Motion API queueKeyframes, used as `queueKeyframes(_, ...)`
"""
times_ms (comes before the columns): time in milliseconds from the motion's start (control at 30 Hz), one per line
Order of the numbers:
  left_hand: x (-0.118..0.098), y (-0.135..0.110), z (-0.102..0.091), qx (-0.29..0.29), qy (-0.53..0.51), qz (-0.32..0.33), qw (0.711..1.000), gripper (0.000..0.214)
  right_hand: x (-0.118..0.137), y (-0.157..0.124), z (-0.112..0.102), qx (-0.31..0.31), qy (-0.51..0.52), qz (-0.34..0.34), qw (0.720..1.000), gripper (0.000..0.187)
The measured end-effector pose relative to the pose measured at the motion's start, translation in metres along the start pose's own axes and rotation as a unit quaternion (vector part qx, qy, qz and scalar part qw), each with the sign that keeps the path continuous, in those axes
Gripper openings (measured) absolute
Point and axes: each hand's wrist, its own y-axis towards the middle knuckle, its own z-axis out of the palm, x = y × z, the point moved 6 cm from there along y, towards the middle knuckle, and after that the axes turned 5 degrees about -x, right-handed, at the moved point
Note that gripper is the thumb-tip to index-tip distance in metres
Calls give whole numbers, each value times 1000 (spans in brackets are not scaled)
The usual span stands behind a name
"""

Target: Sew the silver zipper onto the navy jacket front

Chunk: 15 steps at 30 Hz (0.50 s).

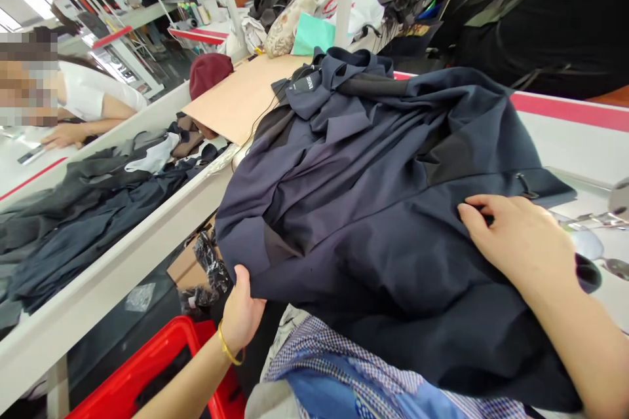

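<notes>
A dark navy jacket [344,209] with black panels lies spread over the work table and hangs down over my lap. Its collar, with a small label, points to the far side. My left hand [243,311] grips the jacket's lower left edge, thumb on top and fingers hidden beneath the cloth. On the right side of the jacket rests my right hand [521,242], its thumb and forefinger brought together at the fabric near a zip pull [527,186]. Whether cloth is pinched there is partly hidden by the curled fingers.
A red crate [142,366] stands below at the left. Dark garments [108,190] fill a trough beside the table. A tan board [236,98] and a maroon cloth [209,74] lie beyond. Metal machine parts [599,222] sit at the right. Other people are nearby.
</notes>
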Motion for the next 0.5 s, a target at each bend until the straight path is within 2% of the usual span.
queueKeyframes(67,-4,-5,14,18,-36,-23,999,50,1,0,-1,2,3,3,1000,24)
queueKeyframes(200,-5,-11,33,86,-102,-123,983,51,0,0,-1,12,10,12,1000,24)
queueKeyframes(333,-7,-15,39,131,-118,-133,975,52,-2,1,1,3,7,-3,1000,25)
queueKeyframes(400,-7,-18,41,135,-120,-129,975,53,4,-1,-11,-36,-5,-23,999,24)
queueKeyframes(500,-5,-24,46,140,-123,-120,975,51,39,-20,-54,-154,53,-106,981,22)
